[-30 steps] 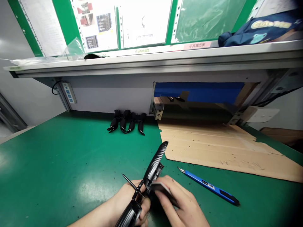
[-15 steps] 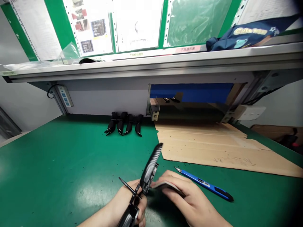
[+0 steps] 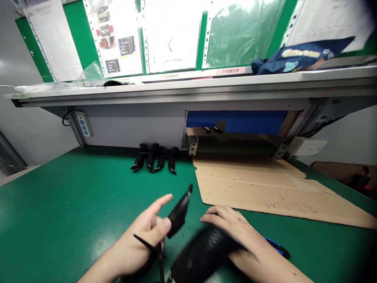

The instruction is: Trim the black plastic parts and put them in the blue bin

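My left hand [image 3: 144, 234] pinches a black tapered plastic part [image 3: 179, 211] between thumb and fingers, index finger stretched out. The part points up and to the right. A thin black stem [image 3: 146, 244] crosses under that hand. My right hand [image 3: 235, 232] lies just right of it and grips a larger black ribbed part [image 3: 203, 255], which is smeared by motion. A blue utility knife [image 3: 277, 248] lies under my right hand, with only its dark end showing.
Several black tapered parts [image 3: 154, 159] lie in a row at the back of the green table [image 3: 59, 204]. A flat cardboard sheet [image 3: 265, 184] covers the right side. Behind are a blue bin [image 3: 235, 120], a power strip [image 3: 81, 122], and a shelf with a navy cloth [image 3: 294, 57].
The long black piece held upright by both hands now shows as two pieces, one in each hand. My right hand has swung the larger one down and covers the knife.
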`<action>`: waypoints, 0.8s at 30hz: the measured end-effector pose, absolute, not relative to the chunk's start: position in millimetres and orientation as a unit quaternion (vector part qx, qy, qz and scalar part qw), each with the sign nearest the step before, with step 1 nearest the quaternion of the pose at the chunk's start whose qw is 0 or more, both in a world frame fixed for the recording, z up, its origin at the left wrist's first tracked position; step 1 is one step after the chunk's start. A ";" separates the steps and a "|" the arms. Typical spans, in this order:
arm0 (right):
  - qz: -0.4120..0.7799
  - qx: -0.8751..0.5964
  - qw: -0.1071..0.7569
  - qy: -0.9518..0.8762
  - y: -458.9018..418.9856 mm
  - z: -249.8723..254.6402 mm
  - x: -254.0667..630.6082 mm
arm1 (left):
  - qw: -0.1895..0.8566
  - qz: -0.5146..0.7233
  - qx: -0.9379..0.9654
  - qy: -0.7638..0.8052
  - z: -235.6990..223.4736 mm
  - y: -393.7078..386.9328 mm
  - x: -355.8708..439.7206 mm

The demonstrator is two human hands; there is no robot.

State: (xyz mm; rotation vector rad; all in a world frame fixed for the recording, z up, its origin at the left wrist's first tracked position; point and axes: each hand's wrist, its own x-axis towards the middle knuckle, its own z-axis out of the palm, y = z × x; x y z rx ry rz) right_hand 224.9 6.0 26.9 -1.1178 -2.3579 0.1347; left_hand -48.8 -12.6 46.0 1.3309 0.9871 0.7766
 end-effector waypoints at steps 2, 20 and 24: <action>0.078 -0.406 0.297 -0.861 4.7 37.4 227.2 | 0.542 0.244 0.654 0.468 49.9 -17.1 -51.0; 0.016 -0.419 0.234 -0.877 -25.7 16.1 179.1 | 0.537 0.236 0.735 0.339 34.7 -23.1 -23.4; -0.041 -0.363 0.145 -0.920 -27.7 14.8 179.9 | 0.494 0.197 0.784 0.320 35.6 -26.3 -37.5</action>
